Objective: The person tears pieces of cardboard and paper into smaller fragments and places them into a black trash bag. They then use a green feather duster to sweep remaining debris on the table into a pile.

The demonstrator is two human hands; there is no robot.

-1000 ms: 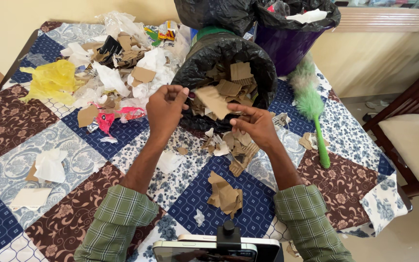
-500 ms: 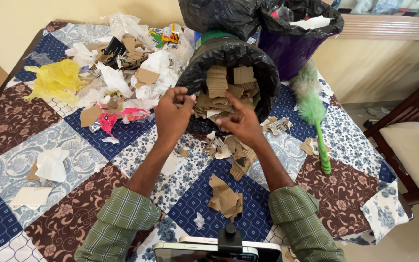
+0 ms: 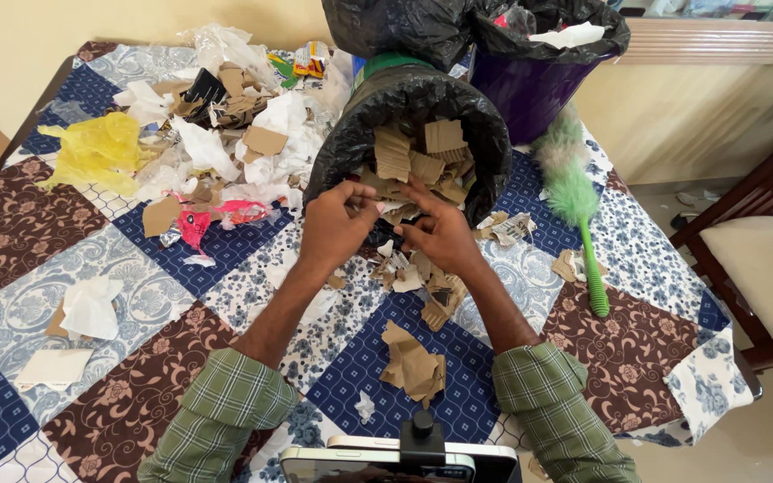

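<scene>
While a patchwork-clothed counter (image 3: 64, 224) fills the room to a beige wall, its right edge open beside a chair (image 3: 762, 259), the left hand (image 3: 337, 228) and right hand (image 3: 440, 234) pinch cardboard scraps (image 3: 404, 165) at a tipped black-lined bin (image 3: 409, 98), grip closed.

Bright, even daylight, soft faint shadows, sharp focus throughout — slight wide-angle stretch at edges

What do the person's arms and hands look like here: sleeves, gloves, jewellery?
Both hands, left hand and right hand, are bare, with no gloves. No rings or watch show. Green plaid shirt sleeves are pushed up near the elbows, leaving the forearms uncovered.
</scene>
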